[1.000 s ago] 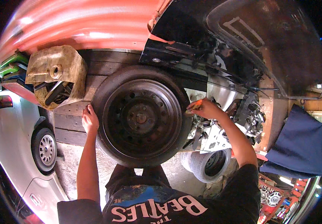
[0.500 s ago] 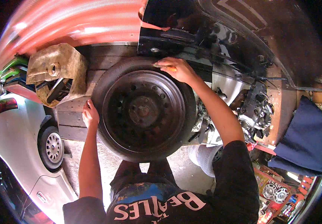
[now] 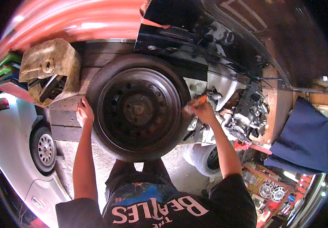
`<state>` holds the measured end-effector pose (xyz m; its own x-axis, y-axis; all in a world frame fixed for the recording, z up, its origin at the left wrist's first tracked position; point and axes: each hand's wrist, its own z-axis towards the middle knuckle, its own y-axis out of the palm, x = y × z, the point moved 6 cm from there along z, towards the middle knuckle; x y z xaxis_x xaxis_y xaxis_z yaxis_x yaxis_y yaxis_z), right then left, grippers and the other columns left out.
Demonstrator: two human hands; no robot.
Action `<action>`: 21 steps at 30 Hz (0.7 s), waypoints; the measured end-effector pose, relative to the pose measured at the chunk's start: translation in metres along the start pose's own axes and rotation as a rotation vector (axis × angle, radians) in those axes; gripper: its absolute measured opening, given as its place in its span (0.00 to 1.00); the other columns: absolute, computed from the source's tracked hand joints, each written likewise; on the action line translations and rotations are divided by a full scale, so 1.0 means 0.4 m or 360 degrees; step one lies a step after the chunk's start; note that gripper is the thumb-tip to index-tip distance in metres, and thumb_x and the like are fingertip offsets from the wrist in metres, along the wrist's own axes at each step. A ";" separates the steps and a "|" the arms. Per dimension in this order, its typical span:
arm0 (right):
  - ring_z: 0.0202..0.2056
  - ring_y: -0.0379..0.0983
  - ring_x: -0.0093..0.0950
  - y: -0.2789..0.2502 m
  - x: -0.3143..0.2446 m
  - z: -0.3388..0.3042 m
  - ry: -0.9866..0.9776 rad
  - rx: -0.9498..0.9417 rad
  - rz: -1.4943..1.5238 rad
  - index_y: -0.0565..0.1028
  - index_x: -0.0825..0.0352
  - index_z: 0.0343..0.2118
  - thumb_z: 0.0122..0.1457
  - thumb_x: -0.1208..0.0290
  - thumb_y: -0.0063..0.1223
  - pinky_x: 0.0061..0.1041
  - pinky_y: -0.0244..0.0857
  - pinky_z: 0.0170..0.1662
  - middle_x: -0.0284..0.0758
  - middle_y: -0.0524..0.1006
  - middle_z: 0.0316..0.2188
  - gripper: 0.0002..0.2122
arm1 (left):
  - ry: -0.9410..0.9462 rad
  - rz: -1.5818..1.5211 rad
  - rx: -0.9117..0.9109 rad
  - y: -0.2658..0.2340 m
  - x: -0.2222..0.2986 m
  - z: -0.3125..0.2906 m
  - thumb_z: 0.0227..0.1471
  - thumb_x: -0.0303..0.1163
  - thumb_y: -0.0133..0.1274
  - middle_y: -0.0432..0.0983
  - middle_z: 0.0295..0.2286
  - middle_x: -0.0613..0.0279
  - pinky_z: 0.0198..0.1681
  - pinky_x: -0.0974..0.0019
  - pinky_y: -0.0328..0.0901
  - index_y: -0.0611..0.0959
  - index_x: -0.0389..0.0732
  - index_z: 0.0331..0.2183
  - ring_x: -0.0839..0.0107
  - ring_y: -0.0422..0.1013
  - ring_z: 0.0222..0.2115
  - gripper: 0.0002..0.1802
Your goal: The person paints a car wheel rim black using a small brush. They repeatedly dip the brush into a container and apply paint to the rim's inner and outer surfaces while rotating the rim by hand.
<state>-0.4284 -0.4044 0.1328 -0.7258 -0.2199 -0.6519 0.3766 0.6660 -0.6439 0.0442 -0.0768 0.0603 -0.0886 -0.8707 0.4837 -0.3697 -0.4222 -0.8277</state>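
**Big black wheel in the middle, a hand at each side**

I see the wheel (image 3: 138, 109) in the middle of the frame, on the plank surface (image 3: 67, 124), with its low end over the edge by the legs. I can't tell how much it tips.

I think it is heavy, too much for one hand. The rim looks hard and strong. The tyre part should give only a little, and it may be slick if that dark coat is grease or wet. I would hold it low on both sides, by the thick rubber. The rim holes might help too, but fingers could get pinched there.

The left hand (image 3: 85, 113) is at the wheel's left side. Its fingers are bent, but I can't tell if they grip or just lean. The right hand (image 3: 204, 111) pinches a small tool (image 3: 201, 99) with an orange end, right by the wheel's right side. It is blurry, so I can't tell if it touches.

The cut tank (image 3: 50, 57), upper left, has dark things in it. The black panel (image 3: 179, 38), top right, and the engine (image 3: 252, 108), to the right, leave little room on those sides. Spare tyres (image 3: 206, 161) lie below right.
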 end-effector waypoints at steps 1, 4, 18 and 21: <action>0.42 0.80 0.34 -0.005 -0.069 0.060 -0.0214 -0.0010 -0.0367 0.77 0.63 0.51 0.64 0.58 0.61 0.37 0.72 0.49 0.34 0.82 0.39 0.18 | 0.0011 0.0001 0.0028 -0.010 -0.007 0.008 0.68 0.56 0.31 0.76 0.51 0.40 0.56 0.44 0.64 0.79 0.39 0.55 0.40 0.71 0.53 0.35; 0.40 0.80 0.36 -0.073 -0.041 0.238 -0.0473 0.0405 0.0133 0.78 0.62 0.49 0.62 0.65 0.59 0.37 0.74 0.45 0.37 0.82 0.40 0.14 | -0.0016 0.0026 -0.0033 0.025 0.016 0.004 0.68 0.56 0.31 0.76 0.52 0.40 0.57 0.45 0.64 0.80 0.39 0.54 0.40 0.70 0.53 0.35; 0.44 0.76 0.21 0.133 0.193 -0.183 0.0192 0.0466 0.0567 0.75 0.69 0.49 0.59 0.75 0.64 0.26 0.69 0.49 0.32 0.80 0.41 0.16 | -0.0006 0.0035 0.0003 0.027 0.003 0.008 0.67 0.59 0.30 0.76 0.52 0.40 0.57 0.43 0.64 0.80 0.39 0.55 0.39 0.71 0.53 0.38; 0.42 0.77 0.23 0.100 0.051 -0.216 0.0424 0.0222 0.0447 0.76 0.69 0.48 0.60 0.76 0.63 0.26 0.71 0.48 0.34 0.81 0.42 0.14 | -0.0053 0.0084 0.0056 -0.006 -0.012 0.011 0.67 0.59 0.29 0.77 0.51 0.40 0.56 0.42 0.64 0.80 0.40 0.55 0.38 0.71 0.52 0.38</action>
<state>-0.4780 -0.3206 0.1284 -0.7005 0.1610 -0.6952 0.6423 0.5667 -0.5160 0.0497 -0.0728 0.0587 -0.0761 -0.8996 0.4301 -0.3324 -0.3838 -0.8615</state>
